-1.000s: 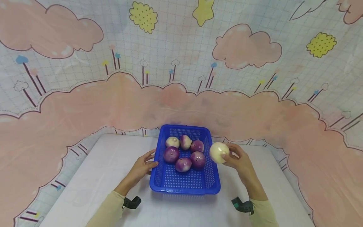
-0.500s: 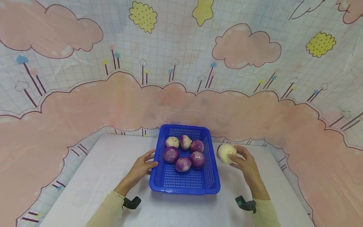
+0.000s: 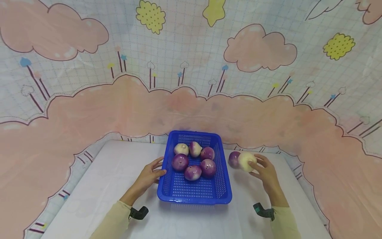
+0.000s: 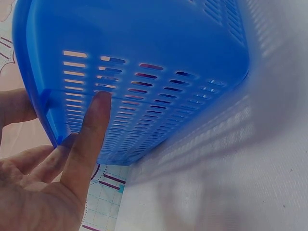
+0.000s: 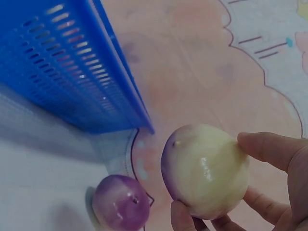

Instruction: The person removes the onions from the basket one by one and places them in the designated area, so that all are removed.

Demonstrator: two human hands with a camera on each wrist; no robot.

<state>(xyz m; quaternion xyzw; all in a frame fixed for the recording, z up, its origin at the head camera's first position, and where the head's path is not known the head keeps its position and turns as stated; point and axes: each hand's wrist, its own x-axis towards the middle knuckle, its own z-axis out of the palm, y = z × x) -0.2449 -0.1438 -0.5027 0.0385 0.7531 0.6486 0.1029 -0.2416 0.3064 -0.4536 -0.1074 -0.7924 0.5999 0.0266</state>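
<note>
Although the head view shows it partly overlapping the purple onion [image 3: 233, 160] on the table [image 3: 110, 172], the pale onion [image 3: 247, 161] hangs apart from it in the right wrist view, to the right of the blue basket [image 3: 194, 200]. The right hand [image 3: 266, 172] holds it with thumb and fingertips spread around its side, the gap between them as wide as the onion; whether its underside touches the table is hard to tell. Across the basket, the left hand [image 3: 149, 173] grips the left rim, thumb over the edge, one finger [image 4: 98, 110] pressed against the slotted outer wall. Six more onions [image 3: 180, 162] sit inside.
</note>
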